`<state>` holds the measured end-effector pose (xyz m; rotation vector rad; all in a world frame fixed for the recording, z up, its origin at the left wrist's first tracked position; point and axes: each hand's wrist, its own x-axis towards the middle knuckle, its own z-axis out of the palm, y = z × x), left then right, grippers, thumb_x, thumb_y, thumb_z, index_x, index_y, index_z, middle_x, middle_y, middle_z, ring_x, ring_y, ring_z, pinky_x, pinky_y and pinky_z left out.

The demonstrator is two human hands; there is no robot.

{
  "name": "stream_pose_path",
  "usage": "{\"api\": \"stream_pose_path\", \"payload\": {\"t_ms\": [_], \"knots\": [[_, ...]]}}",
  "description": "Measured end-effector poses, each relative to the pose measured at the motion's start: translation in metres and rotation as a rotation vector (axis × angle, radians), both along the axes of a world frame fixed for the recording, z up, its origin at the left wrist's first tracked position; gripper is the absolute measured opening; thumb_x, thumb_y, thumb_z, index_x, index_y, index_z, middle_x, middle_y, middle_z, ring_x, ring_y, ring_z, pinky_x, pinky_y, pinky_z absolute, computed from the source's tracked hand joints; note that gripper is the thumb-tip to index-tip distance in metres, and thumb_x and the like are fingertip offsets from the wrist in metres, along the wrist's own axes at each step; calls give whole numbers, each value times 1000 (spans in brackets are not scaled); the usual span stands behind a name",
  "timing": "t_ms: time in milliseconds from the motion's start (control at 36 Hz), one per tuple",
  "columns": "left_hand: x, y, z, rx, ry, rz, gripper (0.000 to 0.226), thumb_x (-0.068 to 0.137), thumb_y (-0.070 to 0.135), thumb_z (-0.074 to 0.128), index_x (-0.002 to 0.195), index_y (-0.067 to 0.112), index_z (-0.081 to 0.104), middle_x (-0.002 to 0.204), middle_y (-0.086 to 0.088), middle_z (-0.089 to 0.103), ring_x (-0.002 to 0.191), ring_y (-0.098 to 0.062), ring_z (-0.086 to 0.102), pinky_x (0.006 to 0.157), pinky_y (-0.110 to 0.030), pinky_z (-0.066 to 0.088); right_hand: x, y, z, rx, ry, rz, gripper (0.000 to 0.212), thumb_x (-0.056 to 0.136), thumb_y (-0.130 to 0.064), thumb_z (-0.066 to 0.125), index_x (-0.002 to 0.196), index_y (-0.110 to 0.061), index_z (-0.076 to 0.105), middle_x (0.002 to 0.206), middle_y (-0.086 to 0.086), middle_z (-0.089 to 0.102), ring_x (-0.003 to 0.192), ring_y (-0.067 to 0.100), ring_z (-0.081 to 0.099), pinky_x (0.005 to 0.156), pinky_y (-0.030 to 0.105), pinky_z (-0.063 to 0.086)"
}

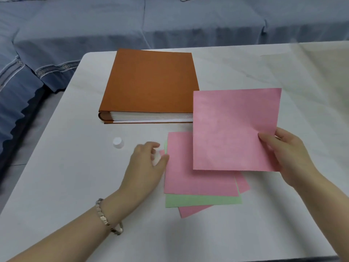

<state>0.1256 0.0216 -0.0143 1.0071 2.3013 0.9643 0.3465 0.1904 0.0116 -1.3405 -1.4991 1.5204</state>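
My right hand pinches the lower right edge of a pink paper square and holds it up above the table. Below it lies a small stack of sheets: a pink one on top, a green sheet under it and another pink one at the bottom. My left hand rests at the stack's left edge, its fingers curled round a small white object that is blurred. A white cap stands on the table to the left of that hand.
A thick closed album with an orange cover lies on the white table behind the sheets, spine to the left. A blue-covered sofa runs along the far side and the left.
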Motion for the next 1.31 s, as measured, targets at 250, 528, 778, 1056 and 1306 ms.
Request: {"api": "stream_pose_path", "payload": {"t_ms": [250,528,778,1056,1306], "knots": [[-7,29,57,-10,-1336,157,55,92,50,44,115,0,51,90,-23,68,65,-30,70,46,-31,55,-18,-19,14,472,138,272,43,80,0,65,75,-42,71,74,-25,68,74,-4,62,69,10,47],[-23,27,71,410,-1109,67,28,85,-7,52,106,10,58,90,-3,74,73,-11,69,66,-22,57,-10,-19,18,639,37,423,21,67,-32,63,77,-49,69,122,-37,50,126,2,44,98,15,37],[-20,15,49,498,-705,58,35,79,-13,63,99,16,59,94,3,72,76,-8,67,70,-19,54,-22,-22,14,-716,377,154,58,95,-47,33,109,1,63,84,12,70,66,22,68,53,26,55],[-3,18,37,542,-550,37,39,77,-14,65,95,21,59,98,7,68,75,-8,67,80,-24,54,-18,-19,6,-252,-39,221,26,81,-20,64,106,-13,66,83,3,75,68,15,69,65,26,58],[-10,12,-5,128,-113,52,27,82,7,64,105,20,59,97,8,60,75,-1,58,66,-5,40,-15,-19,-17,-144,-216,168,18,82,-12,67,97,-20,65,66,-3,73,55,9,66,64,32,51]]}}
